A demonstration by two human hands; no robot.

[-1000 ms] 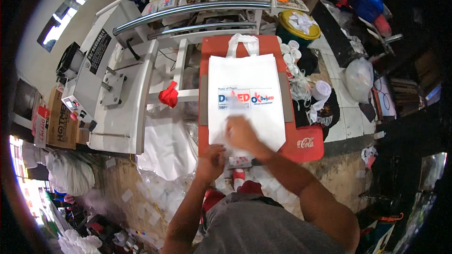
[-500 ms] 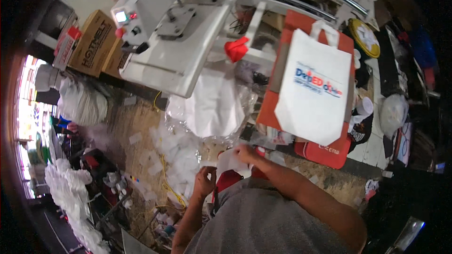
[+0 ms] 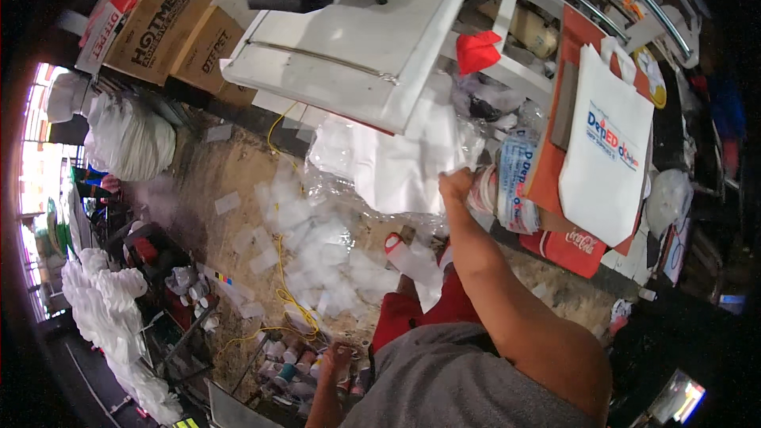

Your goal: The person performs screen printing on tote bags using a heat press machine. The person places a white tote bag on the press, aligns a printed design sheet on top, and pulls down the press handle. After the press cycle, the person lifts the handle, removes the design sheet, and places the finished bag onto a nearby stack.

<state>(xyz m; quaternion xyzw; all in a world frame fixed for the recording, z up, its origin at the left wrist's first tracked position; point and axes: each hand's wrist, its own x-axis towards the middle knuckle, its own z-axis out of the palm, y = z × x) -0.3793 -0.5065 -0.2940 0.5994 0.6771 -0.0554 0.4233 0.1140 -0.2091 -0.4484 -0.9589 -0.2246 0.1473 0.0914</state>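
My right hand (image 3: pixel 456 184) reaches forward to the right edge of a pile of white cloth bags (image 3: pixel 400 160) in clear plastic. Its fingers are closed at that edge and appear to pinch a bag. Low on the left, my left hand (image 3: pixel 336 358) hangs beside my body with loosely parted fingers and nothing visible in it. A pale, thin sheet (image 3: pixel 420 263) is down by my legs, near a foot. At the right, a white tote bag (image 3: pixel 606 147) with a printed design lies on an orange-brown board (image 3: pixel 547 166), beside a stack of printed film sheets (image 3: pixel 517 182).
A white heat press (image 3: pixel 341 71) with a black handle stands ahead. Brown cartons (image 3: pixel 158 24) are at its left. Discarded sheets (image 3: pixel 309 246) and a yellow cord (image 3: pixel 279 269) litter the floor. Several spools (image 3: pixel 293 364) lie near my left hand; a red case (image 3: pixel 564 250) sits at right.
My right hand has let go of the pale sheet and moved forward to the white bags. My left hand has dropped back toward my side. The view has shifted left.
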